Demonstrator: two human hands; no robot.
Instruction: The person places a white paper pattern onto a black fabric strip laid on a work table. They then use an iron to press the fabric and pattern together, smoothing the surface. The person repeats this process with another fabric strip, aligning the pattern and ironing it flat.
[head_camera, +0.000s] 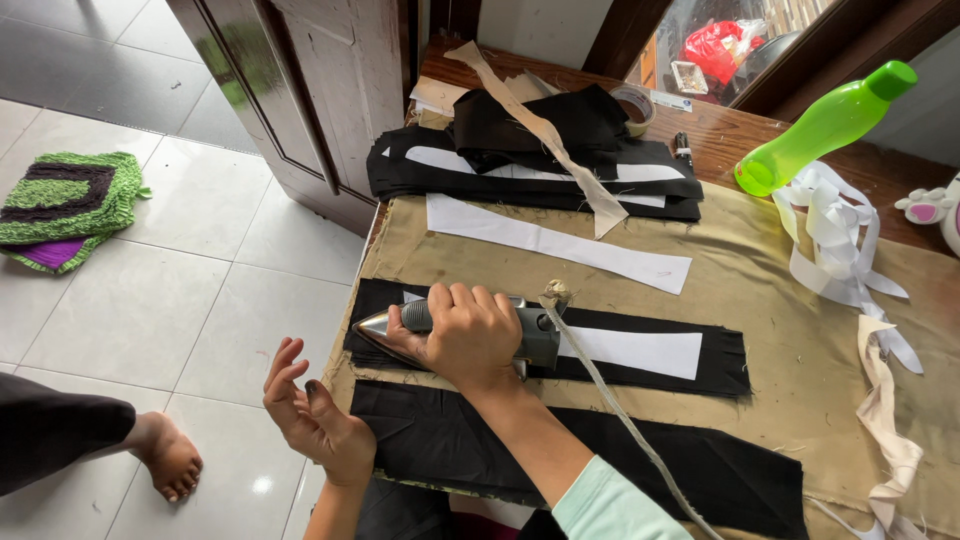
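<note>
- Right-hand grip (470, 335): the fingers are closed around the handle of a metal iron (455, 332), which is held flat on a black fabric strip (640, 365).
- Left-hand grip (315, 415): nothing is held; the hand is open, fingers spread and slightly curled, raised just off the near left edge of the tabletop (790, 330), beside the iron's pointed tip.
- The iron is placed at the left end of that strip, its tip pointing left; a cloth-covered cord (610, 400) is led from its rear down toward the person.
- A white interfacing piece (640, 350) is laid along the middle of the strip, to the right of the iron.
- A second black fabric piece (600, 455) is spread nearer the person, partly crossed by the right forearm and the cord.
- The tabletop is covered by a tan cloth; farther back a long white strip (560, 243) is laid alone, and behind it a stack of black pieces (540, 165) is seen with a beige strip draped over it.
- A green bottle (825, 125) is lying tilted at the far right, with white ribbon scraps (840, 240) just beside it and a tape roll (637, 105) behind the stack.
- On the tiled floor at left, a bare foot (165, 455) and a green and purple mat (65, 205) are seen, well apart.
</note>
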